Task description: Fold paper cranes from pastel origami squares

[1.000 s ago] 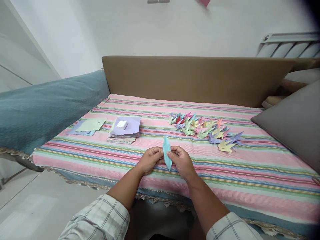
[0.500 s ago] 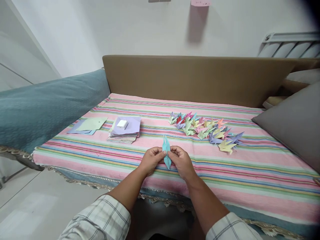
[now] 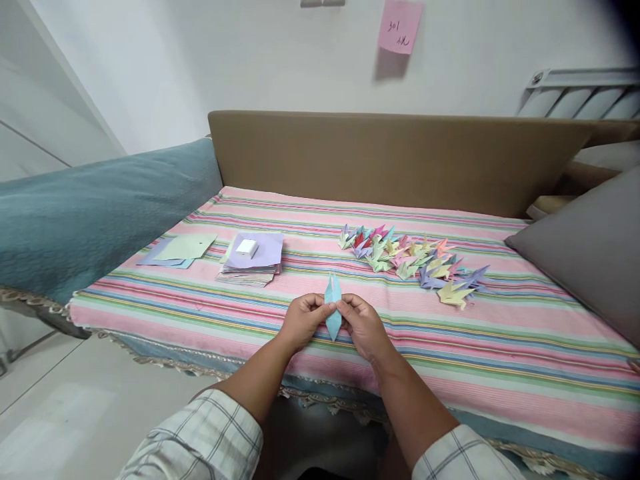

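A light-blue folded paper [image 3: 333, 325], long and pointed with a split upper end, is held upright between my two hands just above the striped cloth. My left hand [image 3: 306, 321] pinches its left edge, the thumb lying across the front. On the right edge, my right hand [image 3: 361, 323] grips it the same way, with the two thumb tips almost meeting at the middle. The fingers behind the paper are partly hidden. Beyond my hands to the right lies a group of folded paper cranes [image 3: 400, 257] in many colours.
Left of my hands stands a stack of square paper [image 3: 250, 275] with a small white block [image 3: 247, 248] on top. Farther left lie a few loose sheets [image 3: 185, 247]. A grey cushion [image 3: 585, 247] rests at the right, and a brown backrest [image 3: 390, 160] runs along the back.
The blue paper now shows a smooth face and two separate points at its top, where a central slit showed before. Both hands keep their hold. The view has tilted up slightly.
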The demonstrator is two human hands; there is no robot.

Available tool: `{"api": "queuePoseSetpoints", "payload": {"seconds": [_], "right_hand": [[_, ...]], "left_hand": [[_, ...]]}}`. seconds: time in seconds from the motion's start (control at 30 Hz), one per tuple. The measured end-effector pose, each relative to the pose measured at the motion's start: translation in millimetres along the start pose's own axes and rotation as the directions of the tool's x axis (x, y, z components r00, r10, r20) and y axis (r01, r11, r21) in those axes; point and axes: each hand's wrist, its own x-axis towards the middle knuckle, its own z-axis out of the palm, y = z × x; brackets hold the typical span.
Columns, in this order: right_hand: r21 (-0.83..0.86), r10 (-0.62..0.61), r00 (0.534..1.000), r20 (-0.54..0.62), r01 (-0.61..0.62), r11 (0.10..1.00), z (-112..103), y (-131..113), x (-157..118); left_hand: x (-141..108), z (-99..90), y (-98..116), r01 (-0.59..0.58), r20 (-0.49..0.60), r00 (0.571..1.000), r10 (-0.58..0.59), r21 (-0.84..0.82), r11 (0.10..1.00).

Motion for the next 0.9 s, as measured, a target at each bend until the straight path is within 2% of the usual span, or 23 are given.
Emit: {"api": "queuePoseSetpoints", "payload": {"seconds": [0.17,0.4,0.53,0.6,0.73,0.9], "right_hand": [[0.046,0.035,0.999,-0.021,-0.034,0.998,1.1,-1.6,0.5],[0.069,0.044,0.999,-0.016,-0.042,0.997,1.8,-2.4,-0.7],[0.056,0.041,0.999,-0.01,-0.04,0.998,0.9,0.3,-0.3],[0.046,0.043,0.999,-0.015,-0.042,0.998,0.5,1.3,0.2],[0.034,0.06,0.998,-0.002,-0.06,0.998,-0.2,2.1,0.1],[-0.024,0.061,0.998,0.019,-0.061,0.998,-1.4,3.1,-0.4]], "left_hand": [[-0.1,-0.9,1.2,0.059,0.035,0.998,-0.057,-0.064,0.996],[1.9,1.2,-1.0,0.108,-0.048,0.992,-0.119,-0.187,0.976],[1.6,3.2,0.8,0.075,-0.063,0.994,-0.094,-0.259,0.963],[1.2,3.0,1.6,0.103,-0.014,0.994,-0.111,-0.287,0.952],[0.4,-0.2,1.2,0.248,0.125,0.968,-0.219,-0.315,0.916],[-0.6,-2.9,0.2,0.283,0.142,0.958,-0.247,-0.352,0.892]]}}
